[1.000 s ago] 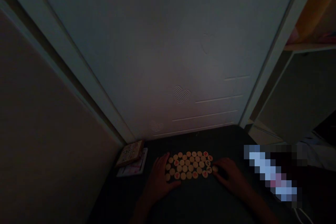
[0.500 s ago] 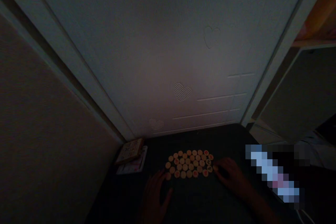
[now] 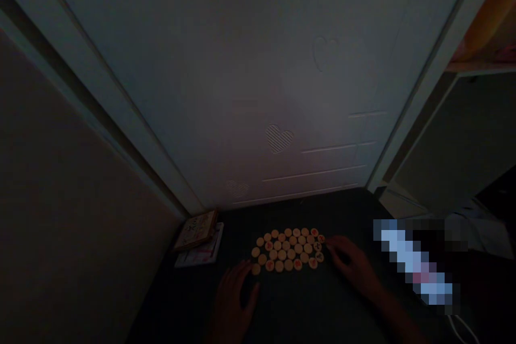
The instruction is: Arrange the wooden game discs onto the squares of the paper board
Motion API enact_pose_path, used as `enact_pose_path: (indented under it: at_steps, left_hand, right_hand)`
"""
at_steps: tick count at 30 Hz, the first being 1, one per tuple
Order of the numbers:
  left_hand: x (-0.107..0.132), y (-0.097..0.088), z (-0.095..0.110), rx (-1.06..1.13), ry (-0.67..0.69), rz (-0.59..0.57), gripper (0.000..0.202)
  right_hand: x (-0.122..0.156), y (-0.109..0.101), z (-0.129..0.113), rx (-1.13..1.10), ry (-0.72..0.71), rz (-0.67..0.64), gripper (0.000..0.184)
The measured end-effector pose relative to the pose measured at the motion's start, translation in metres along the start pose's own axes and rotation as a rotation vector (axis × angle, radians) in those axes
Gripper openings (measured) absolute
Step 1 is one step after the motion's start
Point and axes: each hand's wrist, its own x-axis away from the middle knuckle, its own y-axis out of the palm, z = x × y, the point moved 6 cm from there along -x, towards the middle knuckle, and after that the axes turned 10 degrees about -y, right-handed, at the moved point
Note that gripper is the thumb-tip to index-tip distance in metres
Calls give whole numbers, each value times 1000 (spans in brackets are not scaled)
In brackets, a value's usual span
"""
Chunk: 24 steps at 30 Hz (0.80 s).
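Round wooden Chinese chess pieces (image 3: 291, 254) lie flat in packed rows on the dark tabletop (image 3: 290, 306). Most show plain faces; several carry red or black characters. At the left end, my left hand (image 3: 234, 293) rests with fingers stretched and thumb apart, its fingertips beside or touching a plain corner piece (image 3: 256, 269). My right hand (image 3: 350, 260) is at the right end, fingers bent together. Its fingertips meet the edge of a red-marked piece (image 3: 321, 238), and the fingers hide whatever else is between them. The light is dim.
A wooden box (image 3: 197, 230) with dark markings lies on a pale flat item (image 3: 205, 254) at the table's back left. Behind the table rises a white panel (image 3: 250, 91) with heart patterns. A pixelated bright object (image 3: 411, 258) and a white cable (image 3: 463, 328) are at right.
My right hand has slid slightly away from me along the right end. A piece that showed at its fingertips is now out of sight. My left hand has barely moved.
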Motion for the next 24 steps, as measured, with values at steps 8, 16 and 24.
enact_pose_path:
  at_steps: [8, 16, 24]
  left_hand:
    - [-1, 0, -2, 3, 29, -9, 33]
    - [-3, 1, -2, -19, 25, -19, 33]
    - [-3, -2, 1, 9, 39, 26, 34]
  right_hand:
    - [4, -6, 26, -281, 355, 103, 44]
    - [10, 5, 42, -569, 533, 194, 51]
    - [9, 5, 34, -690, 519, 202, 54]
